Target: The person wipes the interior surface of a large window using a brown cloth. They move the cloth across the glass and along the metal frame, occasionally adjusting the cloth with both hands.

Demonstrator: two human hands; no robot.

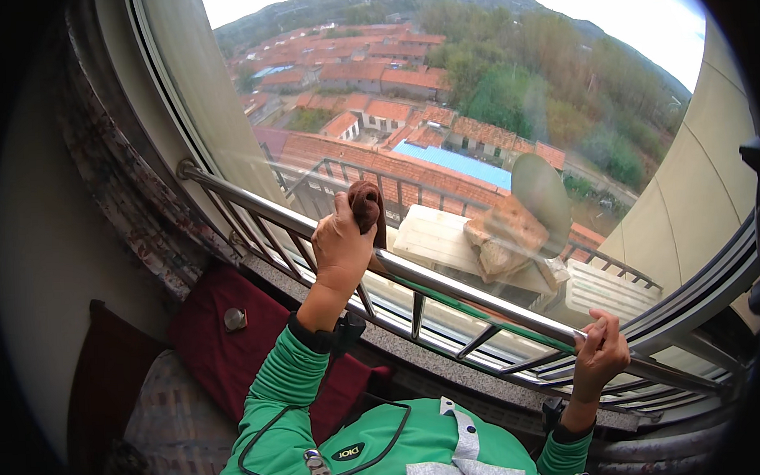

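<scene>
A bunched brown cloth (pixel 365 206) is gripped in my left hand (pixel 340 243), just above the metal railing (pixel 457 289) that runs across the window. Part of the cloth hangs down toward the top rail. Farther right, my right hand (pixel 602 352) is closed round that same top rail, with its thumb side upward. The window glass (pixel 377 145) stands directly beyond the railing. Both forearms are in green sleeves with dark cuffs.
A stone sill (pixel 502 376) runs below the railing. A patterned curtain (pixel 118 163) hangs at the left, above a dark red cloth (pixel 233 335) bearing a small round object (pixel 235 319). Outside are a satellite dish (pixel 541 202), a white slatted unit (pixel 612 290) and tiled roofs.
</scene>
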